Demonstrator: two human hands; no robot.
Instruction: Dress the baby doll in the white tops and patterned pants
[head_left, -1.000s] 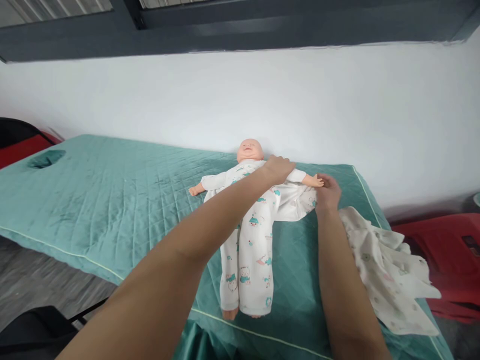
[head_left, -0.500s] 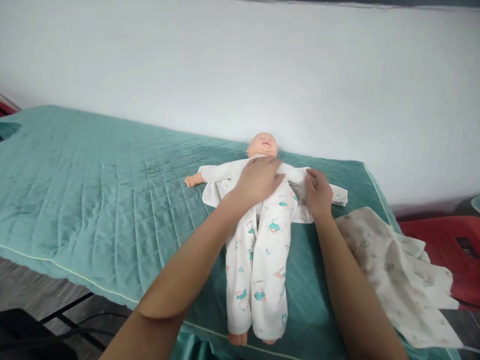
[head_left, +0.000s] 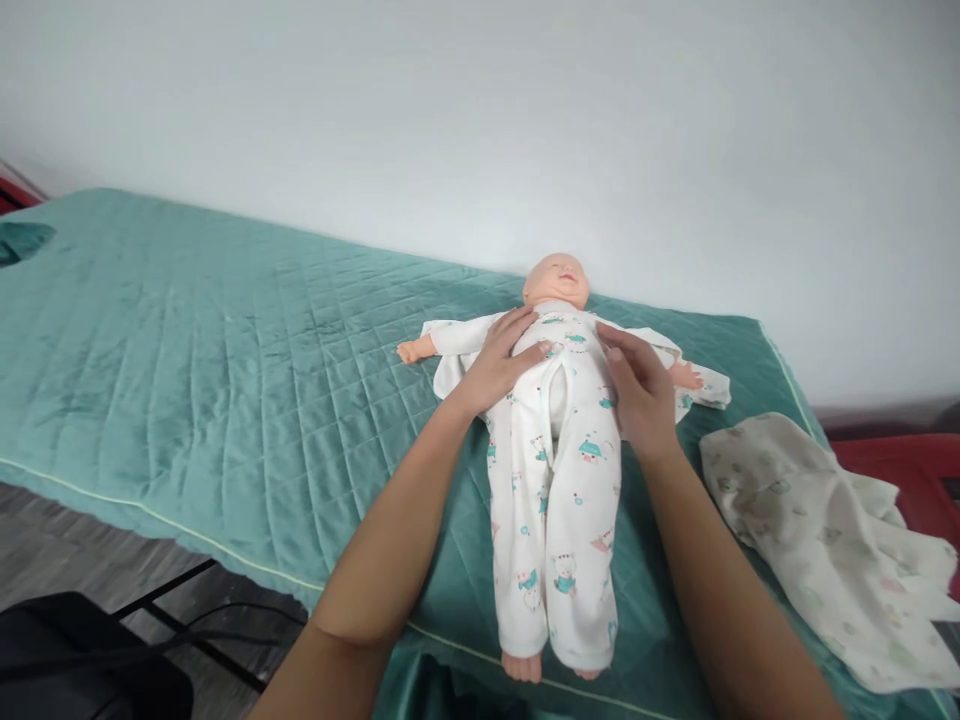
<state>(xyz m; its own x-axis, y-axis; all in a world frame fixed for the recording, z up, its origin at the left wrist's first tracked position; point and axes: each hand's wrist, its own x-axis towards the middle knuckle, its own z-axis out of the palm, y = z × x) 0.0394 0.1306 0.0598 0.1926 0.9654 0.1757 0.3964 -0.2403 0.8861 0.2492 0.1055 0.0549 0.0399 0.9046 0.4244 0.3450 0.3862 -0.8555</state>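
A baby doll [head_left: 559,278] lies on its back on a green quilted cover, its arms stretched to both sides. It wears white pants [head_left: 581,520] with teal and pink animal prints; printed fabric also covers its chest up to the neck. A white long-sleeved top [head_left: 469,335] is on its arms and spreads out beneath it. My left hand [head_left: 506,360] rests open on the left side of the chest, fingers pointing toward the neck. My right hand [head_left: 643,392] is against the opposite side, fingers stretched along the fabric and thumb apart from them.
A crumpled white printed cloth [head_left: 817,540] lies at the right edge of the quilted cover [head_left: 225,380]. Beyond it stands something red [head_left: 900,470]. A pale wall [head_left: 450,120] runs behind. At lower left are a black object [head_left: 90,650] and dark metal bars.
The printed fabric now covers the doll's chest. My right hand has moved from the sleeve to the doll's side, uncovering the doll's hand. My left hand has shifted to the chest's left side.
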